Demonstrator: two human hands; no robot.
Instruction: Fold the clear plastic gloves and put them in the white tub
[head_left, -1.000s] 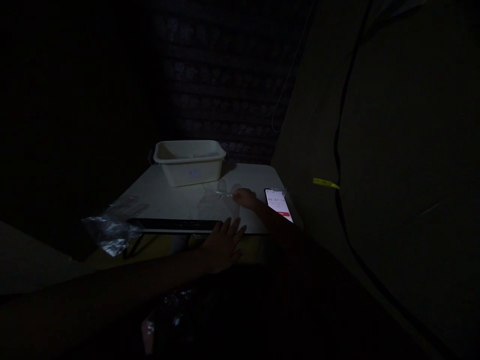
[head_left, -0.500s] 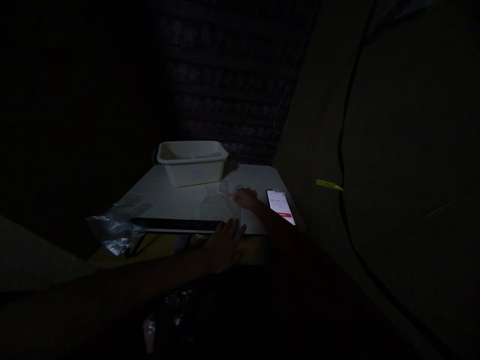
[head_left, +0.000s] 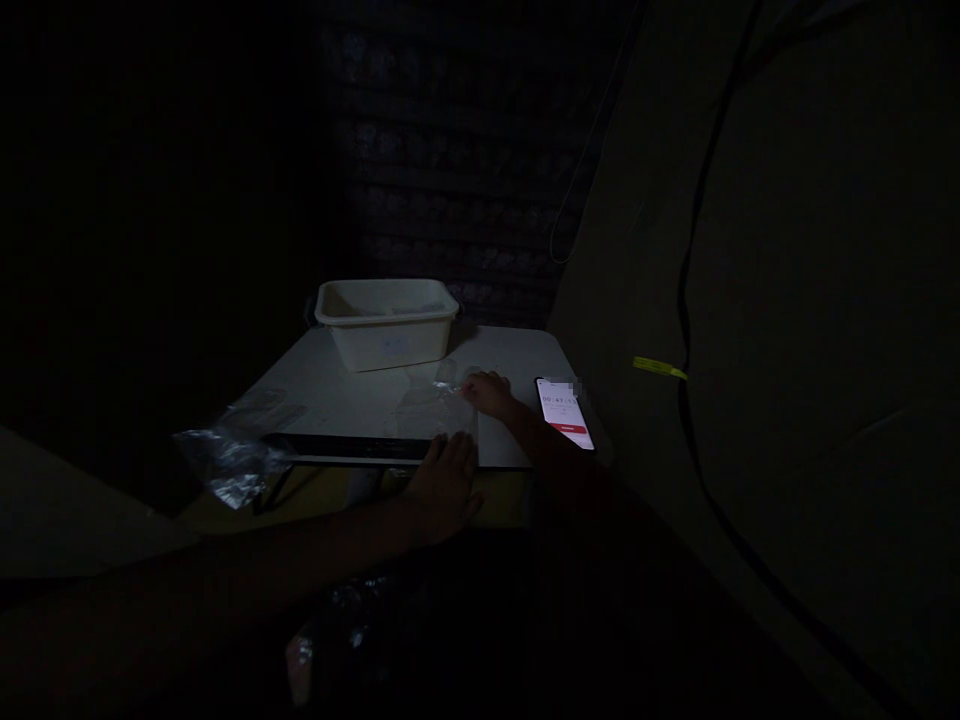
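Note:
A clear plastic bag [head_left: 429, 412] lies flat on the white table [head_left: 517, 350], partly under my hands. My right hand [head_left: 489, 394] is closed at the bag's upper right, its fingers pinching the film. Across the table's front edge rests my left hand [head_left: 444, 487], fingers stretched out and touching the lower end of the bag. The scene is very dark, so the bag's outline is only partly visible.
At the back left of the table stands a white plastic tub [head_left: 390, 340] with something clear inside. A lit phone [head_left: 566, 412] lies at the right edge. More clear plastic film [head_left: 232, 465] hangs over the front left corner. A yellow tag [head_left: 656, 367] is on the right.
My right hand has shifted slightly left, and the film by its fingers has changed shape. My left hand has moved a little left along the table edge.

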